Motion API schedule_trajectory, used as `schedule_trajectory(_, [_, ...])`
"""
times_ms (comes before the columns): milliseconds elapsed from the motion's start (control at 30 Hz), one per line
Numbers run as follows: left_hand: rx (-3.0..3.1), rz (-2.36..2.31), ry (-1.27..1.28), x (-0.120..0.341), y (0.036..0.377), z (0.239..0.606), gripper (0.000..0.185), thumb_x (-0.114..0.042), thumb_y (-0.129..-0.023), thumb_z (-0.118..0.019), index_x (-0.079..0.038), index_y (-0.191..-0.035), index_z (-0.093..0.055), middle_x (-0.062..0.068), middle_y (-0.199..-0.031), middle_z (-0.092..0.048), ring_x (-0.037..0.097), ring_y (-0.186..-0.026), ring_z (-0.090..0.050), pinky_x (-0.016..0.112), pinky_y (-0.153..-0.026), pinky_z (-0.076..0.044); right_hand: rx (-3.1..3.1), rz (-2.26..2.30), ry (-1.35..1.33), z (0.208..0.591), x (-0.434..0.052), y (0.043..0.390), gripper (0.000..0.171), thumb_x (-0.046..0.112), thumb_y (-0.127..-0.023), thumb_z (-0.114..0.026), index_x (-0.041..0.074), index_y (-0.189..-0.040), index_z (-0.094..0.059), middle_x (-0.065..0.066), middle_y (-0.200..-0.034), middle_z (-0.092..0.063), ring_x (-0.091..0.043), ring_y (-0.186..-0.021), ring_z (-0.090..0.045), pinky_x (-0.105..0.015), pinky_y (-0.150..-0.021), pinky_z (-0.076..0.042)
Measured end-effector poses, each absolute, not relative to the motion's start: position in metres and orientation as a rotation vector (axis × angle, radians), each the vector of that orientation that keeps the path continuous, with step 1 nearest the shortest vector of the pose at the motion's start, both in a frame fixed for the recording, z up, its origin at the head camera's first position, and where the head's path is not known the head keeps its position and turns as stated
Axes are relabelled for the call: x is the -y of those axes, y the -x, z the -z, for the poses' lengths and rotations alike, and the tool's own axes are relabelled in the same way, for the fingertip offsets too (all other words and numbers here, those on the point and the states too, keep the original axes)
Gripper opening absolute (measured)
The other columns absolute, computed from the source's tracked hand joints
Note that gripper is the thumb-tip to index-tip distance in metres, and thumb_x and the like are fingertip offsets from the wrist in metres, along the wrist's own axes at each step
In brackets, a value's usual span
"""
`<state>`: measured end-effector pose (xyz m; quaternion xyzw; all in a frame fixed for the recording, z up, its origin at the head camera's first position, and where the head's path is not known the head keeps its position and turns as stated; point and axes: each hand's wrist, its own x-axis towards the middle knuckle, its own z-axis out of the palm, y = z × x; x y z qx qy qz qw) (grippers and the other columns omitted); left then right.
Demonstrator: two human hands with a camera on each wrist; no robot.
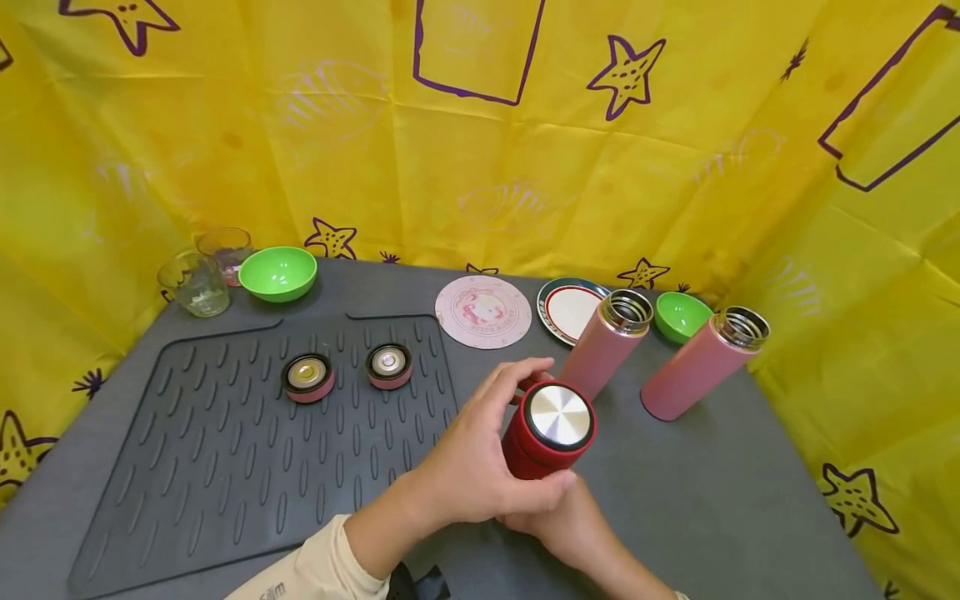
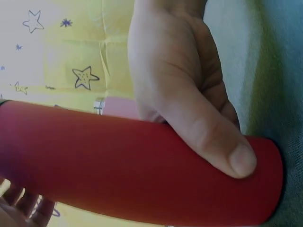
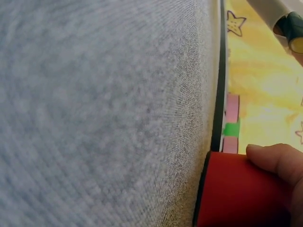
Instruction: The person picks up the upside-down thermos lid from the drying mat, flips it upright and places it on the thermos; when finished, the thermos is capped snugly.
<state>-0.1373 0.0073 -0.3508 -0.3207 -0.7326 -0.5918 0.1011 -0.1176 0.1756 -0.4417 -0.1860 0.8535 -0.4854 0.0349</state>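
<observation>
A red thermos bottle (image 1: 528,454) with a silver-topped lid (image 1: 559,416) stands upright in front of me. My left hand (image 1: 476,454) grips it near the top, fingers and thumb curled round the lid end. Lower down, my right hand (image 1: 558,521) holds the body close to its base, with the thumb (image 2: 242,161) lying along the red side in the left wrist view. The base sits right at the grey cloth in both wrist views. Just beyond are two pink thermos bottles (image 1: 607,346) with uncovered steel mouths. Two pink lids (image 1: 307,377) lie upside down on the dark drying mat (image 1: 225,500).
Two clear glasses (image 1: 197,285) and a green bowl (image 1: 278,274) stand at the back left. A round pink mat (image 1: 483,312), a rimmed plate (image 1: 570,310) and another green bowl (image 1: 681,317) line the back. Yellow patterned cloth (image 1: 480,167) hangs behind the table.
</observation>
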Motion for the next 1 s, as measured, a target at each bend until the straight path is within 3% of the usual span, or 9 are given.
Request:
schedule_trajectory(133, [2.242, 1.787, 0.759, -0.0133, 0.1319, 0.3483, 0.090, -0.042, -0.060, -0.093, -0.023, -0.127, -0.036, -0.008, -0.119, -0.047, 0.010, -0.111, -0.049, 0.033, -0.089, -0.046, -2.695, 1.435, 0.686, 0.4412, -0.1749, 0.1193, 0.033, 0.002, -0.066, -0.081, 0.017, -0.087, -0.062, 0.015, -0.077, -0.059, -0.005, -0.067, -0.055, -0.026, -0.063, -0.049])
schedule_trajectory(267, [2.228, 1.824, 0.668, -0.0162, 0.1294, 0.3495, 0.079, -0.039, -0.063, -0.092, -0.022, -0.118, -0.038, -0.008, -0.111, -0.051, 0.010, -0.106, -0.051, 0.034, -0.085, -0.047, -2.572, 1.542, 0.627, 0.4407, -0.1767, 0.1197, 0.040, 0.002, -0.067, -0.084, 0.018, -0.096, -0.062, 0.010, -0.085, -0.064, -0.010, -0.075, -0.058, -0.028, -0.070, -0.050])
schedule_trajectory(533, [2.151, 1.729, 0.904, -0.0086, 0.1350, 0.3513, 0.068, -0.020, -0.070, -0.081, -0.021, -0.130, -0.050, -0.008, -0.120, -0.054, 0.012, -0.109, -0.050, 0.033, -0.086, -0.048, -2.525, 1.540, 0.483, 0.4389, -0.1770, 0.1178, 0.039, 0.005, -0.067, -0.083, 0.014, -0.100, -0.064, 0.008, -0.088, -0.066, -0.012, -0.078, -0.061, -0.029, -0.073, -0.051])
schedule_trajectory(700, [2.196, 1.769, 0.956, -0.0066, 0.1352, 0.3503, 0.079, -0.026, -0.072, -0.083, -0.023, -0.139, -0.041, -0.007, -0.127, -0.048, 0.013, -0.114, -0.048, 0.034, -0.091, -0.046, -2.593, 1.514, 0.539, 0.4403, -0.1765, 0.1165, 0.036, 0.002, -0.068, -0.081, 0.013, -0.098, -0.064, 0.011, -0.085, -0.064, -0.009, -0.077, -0.059, -0.027, -0.071, -0.051])
schedule_trajectory(833, [2.300, 1.783, 0.809, -0.0110, 0.1310, 0.3478, 0.090, -0.039, -0.064, -0.092, -0.023, -0.130, -0.033, -0.007, -0.124, -0.041, 0.010, -0.112, -0.049, 0.033, -0.091, -0.045, -2.633, 1.487, 0.616, 0.4417, -0.1756, 0.1166, 0.034, 0.001, -0.068, -0.081, 0.015, -0.094, -0.063, 0.012, -0.082, -0.063, -0.007, -0.073, -0.058, -0.027, -0.067, -0.050])
schedule_trajectory(1000, [2.272, 1.743, 0.729, -0.0147, 0.1307, 0.3467, 0.076, -0.033, -0.064, -0.091, -0.021, -0.119, -0.041, -0.008, -0.114, -0.048, 0.009, -0.108, -0.050, 0.033, -0.087, -0.047, -2.511, 1.585, 0.554, 0.4407, -0.1753, 0.1181, 0.040, 0.002, -0.069, -0.083, 0.019, -0.099, -0.062, 0.008, -0.088, -0.065, -0.013, -0.077, -0.060, -0.029, -0.072, -0.050])
